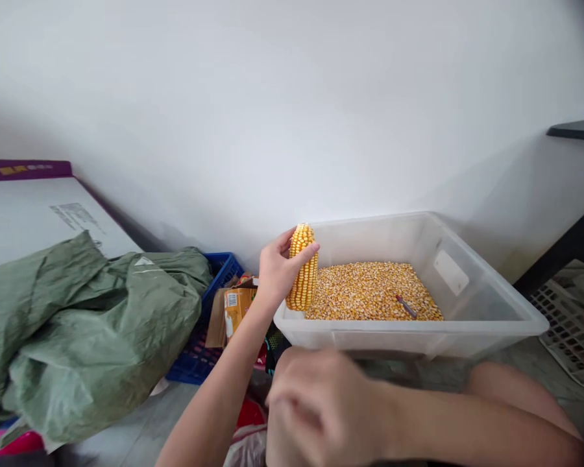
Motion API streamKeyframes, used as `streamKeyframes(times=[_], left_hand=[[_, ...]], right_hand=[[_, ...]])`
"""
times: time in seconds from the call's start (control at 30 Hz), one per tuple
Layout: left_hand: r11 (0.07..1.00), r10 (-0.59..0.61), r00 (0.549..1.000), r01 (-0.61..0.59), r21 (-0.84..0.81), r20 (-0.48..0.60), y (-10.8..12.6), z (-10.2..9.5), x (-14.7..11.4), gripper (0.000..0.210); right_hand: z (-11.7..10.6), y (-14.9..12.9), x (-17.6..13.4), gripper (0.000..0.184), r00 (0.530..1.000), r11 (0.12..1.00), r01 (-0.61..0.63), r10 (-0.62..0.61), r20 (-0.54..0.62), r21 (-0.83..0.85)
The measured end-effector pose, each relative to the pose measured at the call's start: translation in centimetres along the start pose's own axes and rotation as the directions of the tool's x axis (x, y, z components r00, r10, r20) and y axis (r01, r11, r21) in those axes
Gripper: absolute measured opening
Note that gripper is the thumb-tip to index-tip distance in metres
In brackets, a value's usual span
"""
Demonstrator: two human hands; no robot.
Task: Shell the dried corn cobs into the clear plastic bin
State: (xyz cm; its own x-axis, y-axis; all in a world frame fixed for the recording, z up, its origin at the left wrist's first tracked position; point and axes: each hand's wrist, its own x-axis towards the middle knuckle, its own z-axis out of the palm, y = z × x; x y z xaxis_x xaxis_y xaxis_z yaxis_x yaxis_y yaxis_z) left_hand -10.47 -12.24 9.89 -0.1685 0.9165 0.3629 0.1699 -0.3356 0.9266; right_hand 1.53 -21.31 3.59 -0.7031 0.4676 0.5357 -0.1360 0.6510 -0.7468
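Observation:
My left hand (281,267) is wrapped round a corn cob (302,275) full of yellow kernels, held upright with the thumb across its front. The cob is over the left end of a translucent plastic bin (409,327). Loose corn kernels (365,288) cover the bin's floor, and a slim tool (407,307) with a grey body and a reddish end lies on them. Nearer to me, in front of the bin, my right hand (326,405) is closed with curled fingers and smeared by motion. Whatever it may hold is hidden.
To the left, a green woven sack (107,331) spills over a blue crate (192,363) with an orange carton (238,307) in it. A large white box (43,211) leans behind. At right are a black frame (564,253) and a white basket (571,331). A white wall (292,110) stands behind.

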Motion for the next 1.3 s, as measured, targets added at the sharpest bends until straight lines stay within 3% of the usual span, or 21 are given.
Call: streamKeyframes(times=[0.03, 0.07, 0.1, 0.13, 0.2, 0.33, 0.43, 0.53, 0.77, 0.93, 1.07, 1.17, 1.23, 1.3], left_hand=[[1.0, 0.012, 1.0, -0.013, -0.016, -0.016, 0.1, 0.4, -0.1, 0.047], [0.999, 0.019, 0.999, -0.02, -0.032, -0.026, 0.2, 1.0, -0.3, 0.047], [0.999, 0.022, 0.999, -0.024, -0.047, -0.035, 0.2, 1.7, -0.4, 0.045], [0.998, 0.022, 0.999, -0.024, -0.058, -0.045, 0.2, 2.4, -0.4, 0.042], [0.998, 0.019, 0.998, -0.022, -0.057, -0.06, 0.2, 4.0, -0.6, 0.035], [0.994, 0.022, 1.0, -0.022, -0.104, 0.001, 0.5, 6.4, -1.2, 0.042], [0.965, -0.008, 0.998, 0.023, -0.261, 0.061, 0.9, 7.4, -1.8, 0.051], [0.941, -0.03, 0.999, 0.036, -0.335, 0.024, 0.9, 8.1, -2.4, 0.047], [0.926, -0.104, 0.989, 0.057, -0.373, -0.108, 0.7, 8.8, -3.1, 0.035], [0.911, -0.133, 0.989, 0.098, -0.4, -0.061, 0.9, 8.5, -2.7, 0.043], [0.923, -0.081, 0.996, 0.064, -0.378, -0.028, 0.6, 8.4, -2.5, 0.036], [0.956, -0.012, 0.989, -0.032, -0.293, -0.147, 0.2, 8.5, -2.8, 0.027], [0.987, 0.103, 0.961, -0.131, -0.094, -0.258, -0.1, 8.6, -2.9, 0.025], [0.962, 0.256, 0.919, -0.213, 0.17, -0.3, -0.4, 8.2, -2.8, 0.025]], right_hand=[[-2.4, 0.1, -0.2, 0.014, 0.976, 0.993, -0.098, 0.082, -0.201, -0.068], [-4.5, 0.5, -0.2, 0.022, 0.923, 0.977, -0.185, 0.135, -0.36, -0.108], [-6.4, 1.0, 0.0, 0.038, 0.877, 0.965, -0.245, 0.178, -0.446, -0.097], [-7.7, 1.8, 0.2, 0.058, 0.862, 0.961, -0.274, 0.226, -0.454, -0.042], [-9.4, 3.4, 0.6, 0.079, 0.872, 0.954, -0.27, 0.3, -0.386, 0.131], [-10.6, 4.9, 0.4, 0.071, 0.902, 0.917, -0.169, 0.292, -0.319, 0.362], [-11.5, 4.6, -0.5, 0.074, 0.909, 0.91, -0.13, 0.268, -0.319, 0.395], [-12.3, 4.4, -1.1, 0.078, 0.915, 0.901, -0.107, 0.255, -0.313, 0.42], [-12.5, 5.4, -1.6, 0.076, 0.933, 0.885, -0.113, 0.25, -0.257, 0.452], [-13.1, 6.1, -1.9, 0.081, 0.95, 0.876, -0.125, 0.241, -0.198, 0.467], [-13.5, 7.2, -2.1, 0.086, 0.972, 0.818, -0.094, 0.198, -0.125, 0.567], [-13.3, 7.9, -2.2, 0.082, 0.984, 0.765, -0.08, 0.164, -0.073, 0.639], [-12.8, 8.2, -2.2, 0.079, 0.984, 0.735, -0.074, 0.163, -0.069, 0.674], [-12.3, 8.2, -2.2, 0.076, 0.981, 0.704, -0.064, 0.174, -0.085, 0.707]])
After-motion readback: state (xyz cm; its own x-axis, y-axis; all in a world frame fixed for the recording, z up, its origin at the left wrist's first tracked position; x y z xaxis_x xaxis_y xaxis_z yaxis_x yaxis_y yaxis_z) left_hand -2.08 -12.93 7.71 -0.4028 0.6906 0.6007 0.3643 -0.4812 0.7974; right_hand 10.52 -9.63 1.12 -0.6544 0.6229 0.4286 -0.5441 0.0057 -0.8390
